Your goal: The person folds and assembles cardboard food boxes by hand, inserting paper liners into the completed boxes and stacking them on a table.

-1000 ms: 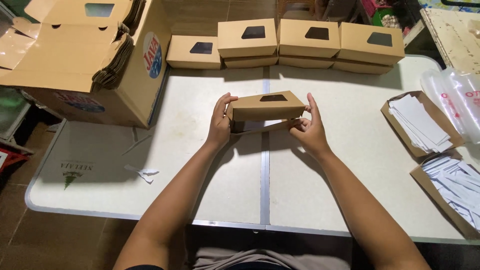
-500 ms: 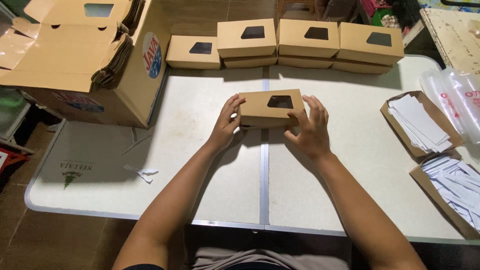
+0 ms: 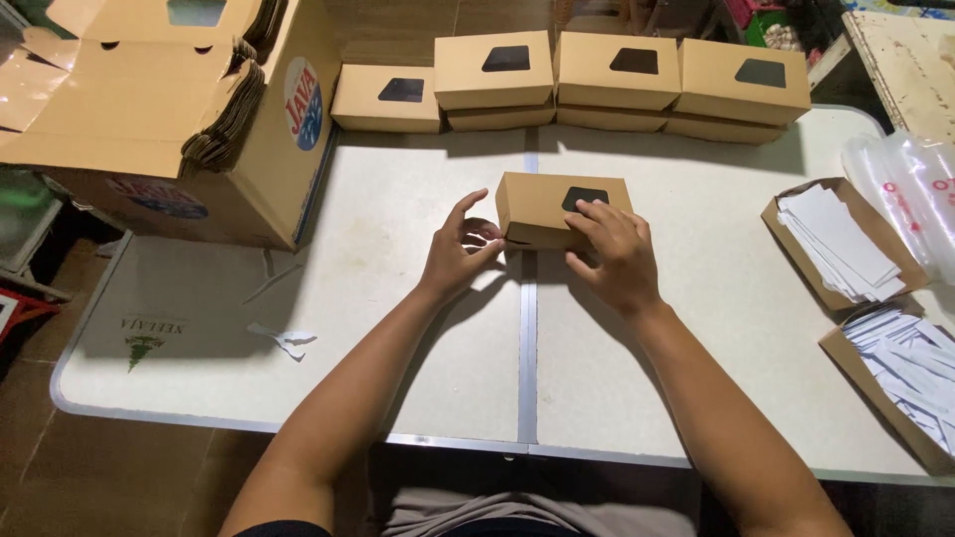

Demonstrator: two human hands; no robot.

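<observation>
At frame centre on the white counter (image 3: pixel 398 328), the left hand (image 3: pixel 460 254) and right hand (image 3: pixel 609 249) are pressing spread fingers against a folded brown cardboard window box (image 3: pixel 547 204); seven finished boxes (image 3: pixel 617 75) are stacking at top.

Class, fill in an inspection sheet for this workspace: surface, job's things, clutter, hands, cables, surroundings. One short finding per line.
Surface: white folding table, centre seam, faint smudges.
Job's things: small kraft box with dark window standing on the table; finished boxes stacked in a row at the far edge.
Clutter: paper scraps near the left side; two open trays of white slips at right.
Hands: left hand at the box's left end; right hand on its front and top.
Cables: nothing seen.
Surroundings: large carton of flat blanks at left; clear plastic bags at right.
</observation>
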